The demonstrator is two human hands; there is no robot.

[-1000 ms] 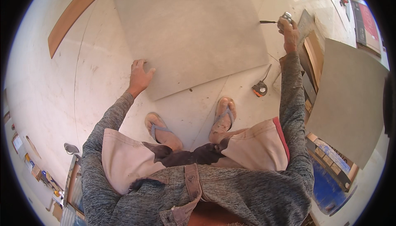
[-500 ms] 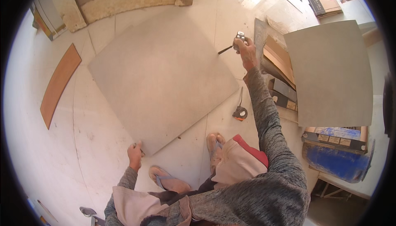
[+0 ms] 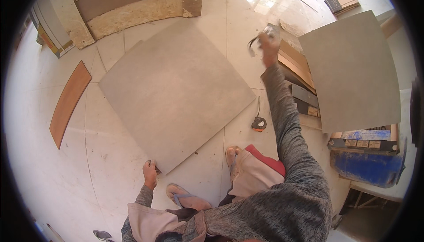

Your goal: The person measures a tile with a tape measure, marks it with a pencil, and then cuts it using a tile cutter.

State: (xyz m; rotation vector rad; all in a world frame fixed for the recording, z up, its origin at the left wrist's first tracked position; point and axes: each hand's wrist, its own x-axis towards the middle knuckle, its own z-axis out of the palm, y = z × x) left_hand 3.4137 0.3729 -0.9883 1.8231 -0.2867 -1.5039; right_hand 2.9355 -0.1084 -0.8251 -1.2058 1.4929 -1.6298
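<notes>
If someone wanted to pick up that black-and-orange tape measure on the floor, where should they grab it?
Probably by the rounded case of the tape measure, thumb and fingers on opposite sides, coming from above on the person's near side. The case is compact and uncovered, while its thin dark strap trails forward, ending beside the right corner of the large grey tile.

Pale floor (image 3: 115,171) with, directly upon it: a large grey slab (image 3: 179,94) (centre), a brown strip (image 3: 70,105) (nine o'clock) and a black-and-orange tape measure (image 3: 259,123) (between three and four o'clock).
</notes>
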